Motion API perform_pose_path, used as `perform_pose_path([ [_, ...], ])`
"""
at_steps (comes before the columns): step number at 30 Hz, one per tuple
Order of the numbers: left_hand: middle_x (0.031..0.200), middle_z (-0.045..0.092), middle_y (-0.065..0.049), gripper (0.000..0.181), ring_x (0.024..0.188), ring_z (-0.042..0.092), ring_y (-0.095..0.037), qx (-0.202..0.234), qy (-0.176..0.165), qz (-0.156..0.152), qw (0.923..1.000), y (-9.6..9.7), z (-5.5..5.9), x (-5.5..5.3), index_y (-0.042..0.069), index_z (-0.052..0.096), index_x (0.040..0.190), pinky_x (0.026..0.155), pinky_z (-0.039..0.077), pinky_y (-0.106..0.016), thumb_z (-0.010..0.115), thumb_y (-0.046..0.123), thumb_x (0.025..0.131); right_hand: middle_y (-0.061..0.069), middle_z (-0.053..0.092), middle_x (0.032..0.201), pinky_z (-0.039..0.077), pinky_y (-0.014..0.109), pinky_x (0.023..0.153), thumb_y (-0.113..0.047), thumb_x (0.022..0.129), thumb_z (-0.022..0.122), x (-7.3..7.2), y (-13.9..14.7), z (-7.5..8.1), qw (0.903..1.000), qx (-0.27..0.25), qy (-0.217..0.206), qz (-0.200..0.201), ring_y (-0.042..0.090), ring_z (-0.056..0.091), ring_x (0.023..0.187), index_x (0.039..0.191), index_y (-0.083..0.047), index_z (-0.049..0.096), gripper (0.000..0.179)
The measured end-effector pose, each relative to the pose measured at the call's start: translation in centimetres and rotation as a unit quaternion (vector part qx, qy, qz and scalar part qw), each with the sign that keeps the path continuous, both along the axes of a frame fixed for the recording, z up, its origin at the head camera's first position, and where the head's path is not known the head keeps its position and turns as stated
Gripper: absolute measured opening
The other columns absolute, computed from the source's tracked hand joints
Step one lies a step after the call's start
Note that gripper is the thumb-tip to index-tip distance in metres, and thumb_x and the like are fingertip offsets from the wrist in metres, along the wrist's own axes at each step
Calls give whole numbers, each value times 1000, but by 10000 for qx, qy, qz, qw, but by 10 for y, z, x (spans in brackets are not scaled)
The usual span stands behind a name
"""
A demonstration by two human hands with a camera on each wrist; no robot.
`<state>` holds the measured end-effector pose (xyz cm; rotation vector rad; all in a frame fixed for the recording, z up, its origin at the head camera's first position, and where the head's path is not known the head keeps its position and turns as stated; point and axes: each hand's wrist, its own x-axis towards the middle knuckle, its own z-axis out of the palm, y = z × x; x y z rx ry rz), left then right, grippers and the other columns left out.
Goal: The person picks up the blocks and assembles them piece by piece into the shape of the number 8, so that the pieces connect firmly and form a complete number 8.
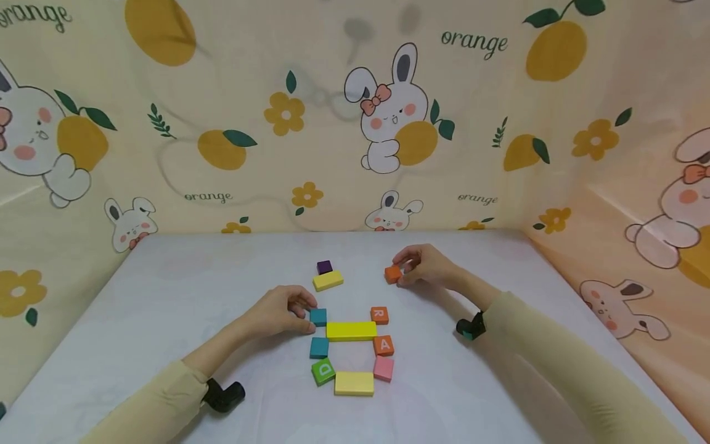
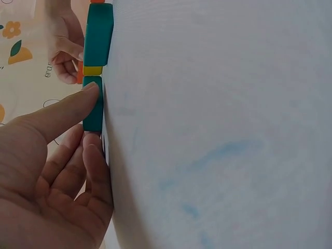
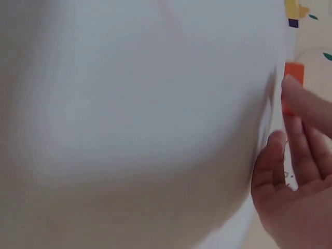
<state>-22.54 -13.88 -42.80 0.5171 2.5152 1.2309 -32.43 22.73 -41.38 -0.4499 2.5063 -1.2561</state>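
My left hand (image 1: 281,313) pinches a teal cube block (image 1: 318,317) at the upper left corner of a group of toy blocks. In the left wrist view its thumb lies on the teal block (image 2: 93,111), with the fingers at its far end. Farther back on the right, my right hand (image 1: 428,265) holds an orange block (image 1: 392,274) between thumb and fingers. The right wrist view shows the thumb against the orange block (image 3: 294,70), the other fingers curled below. A long yellow block (image 1: 351,331) lies just right of the teal one.
Nearby lie orange letter blocks R (image 1: 379,315) and A (image 1: 384,345), a second teal block (image 1: 318,348), a green D block (image 1: 323,372), a pink block (image 1: 383,369) and a pale yellow block (image 1: 354,383). Behind them sit a purple block (image 1: 324,267) and a yellow block (image 1: 328,281).
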Motion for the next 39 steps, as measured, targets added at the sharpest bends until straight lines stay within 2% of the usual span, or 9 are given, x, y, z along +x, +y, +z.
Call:
perform_pose_path([
  [6,97,66,3,38,86,57,-20,71,29,-68,9999,1,3,-1,13,66,108,78,49,-33,86,22,77,1,68,106,46,40,89,-6,74,86,-1,-8,9,9963,13,185,838,27,57,100,108,-15,72,37],
  [10,97,66,3,38,85,57,-20,88,7,-72,9999,1,3,0,12,66,108,79,48,-33,86,20,77,1,69,105,48,40,87,-7,74,86,2,-19,9,9904,110,128,1374,26,58,97,105,-19,73,36],
  [14,97,66,2,38,85,57,-20,100,0,-75,9999,1,3,0,12,65,108,79,49,-34,86,20,77,1,68,104,50,38,82,-5,75,85,8,-31,9,9857,241,73,1667,25,58,95,105,-22,73,36],
  [19,97,66,2,38,85,57,-20,109,20,-65,9999,1,3,-1,12,65,107,79,49,-34,87,20,77,0,67,103,51,36,80,-6,76,85,12,-41,6,9834,294,83,1789,24,58,93,105,-21,73,35],
  [25,97,66,2,38,85,57,-20,95,15,-58,9999,1,2,-1,12,65,107,79,49,-33,87,20,77,2,67,100,50,34,76,1,77,82,15,-46,3,9815,266,40,1894,24,58,89,105,-18,72,35],
  [39,97,66,2,38,85,57,-21,81,-54,-34,9999,0,-1,0,12,65,107,79,49,-33,87,20,77,1,68,100,47,32,75,4,76,81,13,-46,-5,9824,201,-49,1856,23,58,88,106,-17,73,37],
])
